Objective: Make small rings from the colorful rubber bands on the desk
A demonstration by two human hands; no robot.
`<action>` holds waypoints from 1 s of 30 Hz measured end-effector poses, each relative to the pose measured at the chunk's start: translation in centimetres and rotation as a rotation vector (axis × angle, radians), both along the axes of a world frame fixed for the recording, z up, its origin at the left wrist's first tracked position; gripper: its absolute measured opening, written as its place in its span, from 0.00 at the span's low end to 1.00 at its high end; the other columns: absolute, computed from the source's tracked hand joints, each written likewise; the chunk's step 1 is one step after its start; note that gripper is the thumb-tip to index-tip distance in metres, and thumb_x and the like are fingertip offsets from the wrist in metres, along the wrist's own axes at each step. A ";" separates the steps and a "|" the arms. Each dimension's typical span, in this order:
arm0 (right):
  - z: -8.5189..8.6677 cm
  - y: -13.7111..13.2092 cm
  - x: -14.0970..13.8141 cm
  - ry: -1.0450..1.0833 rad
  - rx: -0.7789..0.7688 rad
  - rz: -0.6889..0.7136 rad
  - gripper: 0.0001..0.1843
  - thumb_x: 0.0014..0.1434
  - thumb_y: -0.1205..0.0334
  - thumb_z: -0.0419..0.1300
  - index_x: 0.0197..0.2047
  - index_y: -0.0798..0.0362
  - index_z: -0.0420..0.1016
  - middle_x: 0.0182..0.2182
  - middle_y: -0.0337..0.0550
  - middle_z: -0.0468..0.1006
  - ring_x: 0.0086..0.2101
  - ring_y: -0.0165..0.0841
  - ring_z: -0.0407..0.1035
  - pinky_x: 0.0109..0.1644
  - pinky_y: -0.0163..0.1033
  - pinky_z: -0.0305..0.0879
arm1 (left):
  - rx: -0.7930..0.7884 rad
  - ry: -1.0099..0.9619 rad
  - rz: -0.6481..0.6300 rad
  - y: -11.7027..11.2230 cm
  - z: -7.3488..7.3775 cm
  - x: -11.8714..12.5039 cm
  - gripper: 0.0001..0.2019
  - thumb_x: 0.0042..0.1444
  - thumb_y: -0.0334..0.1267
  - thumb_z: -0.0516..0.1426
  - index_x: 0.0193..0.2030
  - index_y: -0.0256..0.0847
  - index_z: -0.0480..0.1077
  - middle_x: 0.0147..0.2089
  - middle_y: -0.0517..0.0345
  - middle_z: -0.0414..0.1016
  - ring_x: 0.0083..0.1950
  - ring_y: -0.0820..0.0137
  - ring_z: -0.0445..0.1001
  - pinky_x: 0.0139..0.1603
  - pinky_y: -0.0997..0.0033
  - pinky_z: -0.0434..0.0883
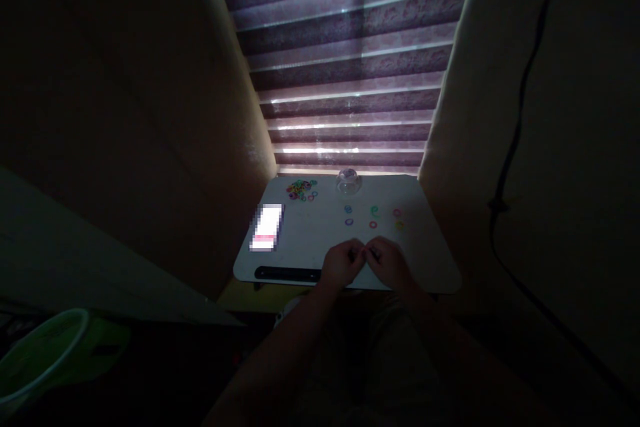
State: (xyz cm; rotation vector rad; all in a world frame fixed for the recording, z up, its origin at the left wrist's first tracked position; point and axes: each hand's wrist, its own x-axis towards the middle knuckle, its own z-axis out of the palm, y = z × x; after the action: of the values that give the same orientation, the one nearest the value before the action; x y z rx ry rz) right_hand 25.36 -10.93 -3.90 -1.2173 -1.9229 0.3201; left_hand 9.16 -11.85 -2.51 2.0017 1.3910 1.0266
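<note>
My left hand (344,261) and my right hand (388,260) meet over the front part of a small white table (300,240). Fingers on both hands are pinched together, tip to tip; whatever is between them is too small and dark to make out. Just beyond the hands lie small coloured rings, like elastic bands, in loose pairs: a blue ring (349,209) above a purple ring (349,221), a green band (375,211) above a red ring (373,224), and a pink ring (397,212) above a yellow band (399,224). A mixed pile of bands (300,189) sits at the back left.
A clear round container (349,181) stands at the table's back edge. On the left lies a phone-like bright rectangle (267,227), blurred out. A black slot (287,273) runs along the front edge. Pleated blinds (350,80), a hanging cable (520,107) and a green basket (65,347) surround the table.
</note>
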 end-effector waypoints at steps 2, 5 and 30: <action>0.0 0.1 0.0 -0.005 0.003 0.002 0.07 0.59 0.63 0.57 0.29 0.51 0.71 0.26 0.41 0.73 0.28 0.32 0.65 0.33 0.36 0.57 | -0.004 0.002 0.023 0.1 -0.1 0.0 0.11 0.58 0.43 0.57 0.34 0.39 0.75 0.27 0.61 0.74 0.26 0.75 0.67 0.29 0.76 0.61; 0.0 0.1 0.0 -0.015 0.009 -0.005 0.08 0.59 0.62 0.57 0.29 0.51 0.71 0.26 0.41 0.73 0.28 0.32 0.65 0.32 0.36 0.57 | 0.005 0.011 0.038 0.1 -0.2 0.0 0.11 0.58 0.44 0.57 0.32 0.38 0.74 0.26 0.61 0.73 0.26 0.75 0.66 0.29 0.76 0.61; -0.1 0.0 0.1 -0.049 0.030 -0.012 0.08 0.60 0.62 0.56 0.29 0.51 0.71 0.26 0.41 0.72 0.28 0.32 0.64 0.34 0.36 0.57 | -0.042 -0.061 0.027 0.2 -0.4 -0.3 0.12 0.58 0.47 0.58 0.33 0.38 0.73 0.28 0.61 0.74 0.28 0.75 0.67 0.31 0.77 0.64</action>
State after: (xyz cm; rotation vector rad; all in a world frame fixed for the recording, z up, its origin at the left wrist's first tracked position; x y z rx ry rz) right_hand 25.47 -10.95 -4.04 -1.2271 -1.9543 0.2566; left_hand 8.85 -11.65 -2.90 1.9101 1.4001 1.0524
